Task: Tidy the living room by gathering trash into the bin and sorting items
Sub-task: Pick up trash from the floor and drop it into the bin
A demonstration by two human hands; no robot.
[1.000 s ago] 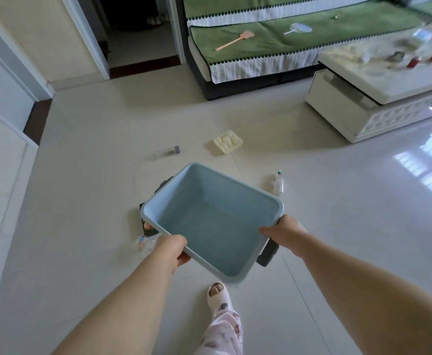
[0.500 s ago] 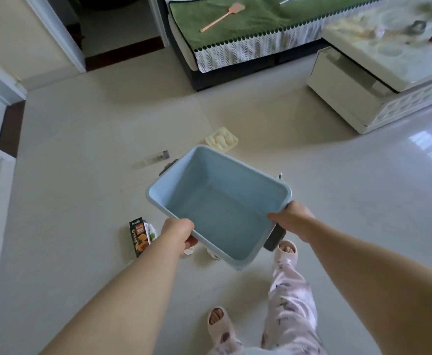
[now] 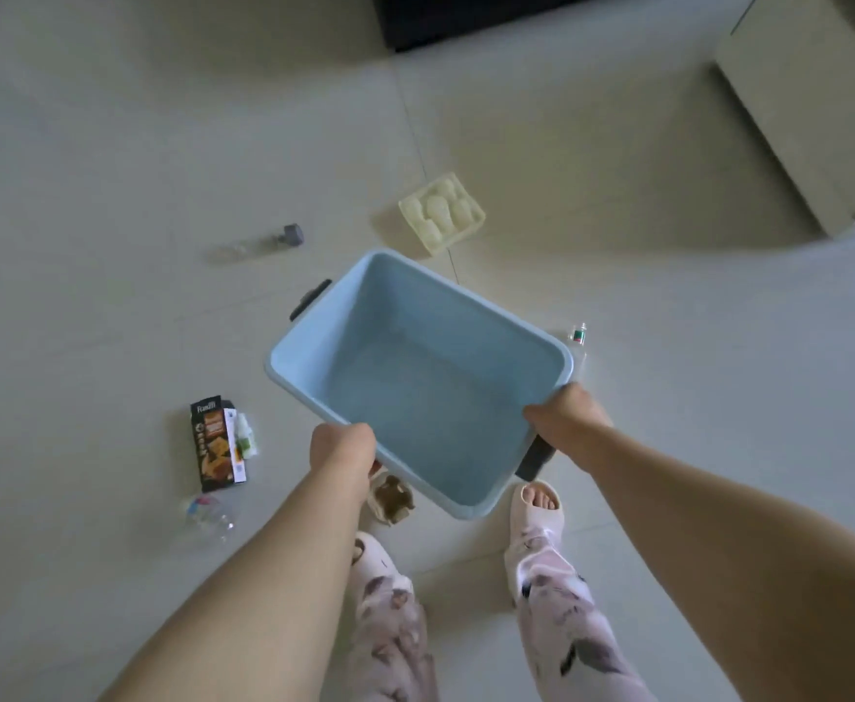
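Both hands are carrying the empty blue bin [image 3: 415,382] low over the floor [image 3: 111,144], left hand [image 3: 342,448] and right hand [image 3: 564,420] fingers curling tight over its near rim, keeping it level beside the snack box [image 3: 217,443] left of them.

Illumination is soft, diffuse daylight of moderate level. The glossy pale tiled floor [image 3: 111,144] carries a brighter sheen toward the right edge of the frame. Shadows are faint and soft-edged; one lies to the left of the cream moulded plastic tray [image 3: 441,211]. Motion blur softens the whole frame, strongest at the upper corners. Wide-angle distortion bends the tile joints and stretches both forearms at the bottom edge. The clear plastic bottle with a grey cap [image 3: 258,243] appears smeared.
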